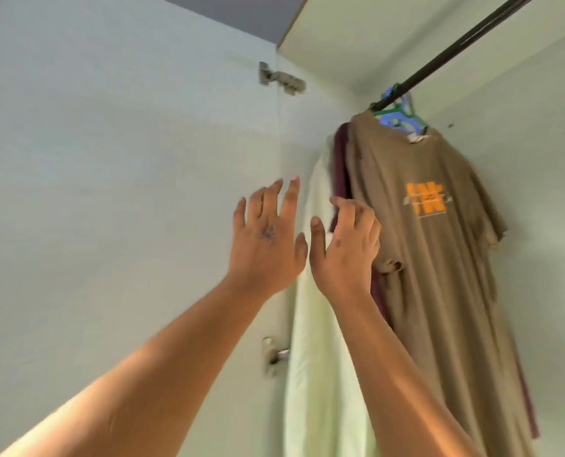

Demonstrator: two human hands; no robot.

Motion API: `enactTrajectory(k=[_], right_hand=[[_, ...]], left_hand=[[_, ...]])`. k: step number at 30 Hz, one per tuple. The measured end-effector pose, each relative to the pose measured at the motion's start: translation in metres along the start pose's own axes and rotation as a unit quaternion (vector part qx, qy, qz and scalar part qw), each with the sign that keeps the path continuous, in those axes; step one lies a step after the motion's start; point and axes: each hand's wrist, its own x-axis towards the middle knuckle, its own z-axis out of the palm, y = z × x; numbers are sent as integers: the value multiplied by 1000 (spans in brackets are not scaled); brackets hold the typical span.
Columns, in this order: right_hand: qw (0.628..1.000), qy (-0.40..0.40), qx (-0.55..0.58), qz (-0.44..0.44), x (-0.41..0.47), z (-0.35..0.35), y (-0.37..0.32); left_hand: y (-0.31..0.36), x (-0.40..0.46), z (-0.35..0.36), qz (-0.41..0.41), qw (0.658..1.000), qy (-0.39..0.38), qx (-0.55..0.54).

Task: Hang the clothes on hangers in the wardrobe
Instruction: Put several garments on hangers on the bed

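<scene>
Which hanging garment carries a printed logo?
The brown T-shirt, frontmost on the rail, has an orange chest print. The maroon garment and pale green one behind it show none.

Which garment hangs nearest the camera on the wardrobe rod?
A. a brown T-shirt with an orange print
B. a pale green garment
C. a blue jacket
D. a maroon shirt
A: the brown T-shirt hangs in front, with the maroon shirt and the pale green garment behind it.
</scene>
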Motion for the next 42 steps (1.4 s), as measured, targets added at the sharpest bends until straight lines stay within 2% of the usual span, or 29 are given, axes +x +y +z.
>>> enactTrajectory(k=[6, 11, 15, 18, 23, 31, 35, 38, 40, 42], right_hand=[[992, -73, 101, 19, -111, 33, -164], [969, -150, 192, 45, -196, 47, -327], [936, -225, 264, 55, -269, 42, -450], [914, -271, 297, 54, -330, 36, -528], [866, -384, 320, 30, -456, 32, -645], [768, -548, 329, 26, -640, 76, -784], [697, -645, 311, 38, -702, 108, -829], [652, -689, 316, 28, -734, 132, -869], [626, -705, 333, 21, -752, 150, -898], [618, -712, 333, 15, -775, 173, -927]], left_hand=[[-118, -104, -127, -21, 991, -42, 125], [-222, -185, -260, -80, 964, -77, 241], [-286, -272, -369, -168, 911, -103, 362], [-326, -338, -449, -205, 872, -118, 429], [-392, -447, -549, -341, 800, -143, 472], [-514, -612, -608, -407, 730, -274, 476], [-568, -678, -613, -438, 711, -330, 440], [-611, -718, -618, -462, 696, -355, 419], [-646, -743, -622, -474, 692, -353, 414], [-687, -765, -624, -476, 698, -348, 405]])
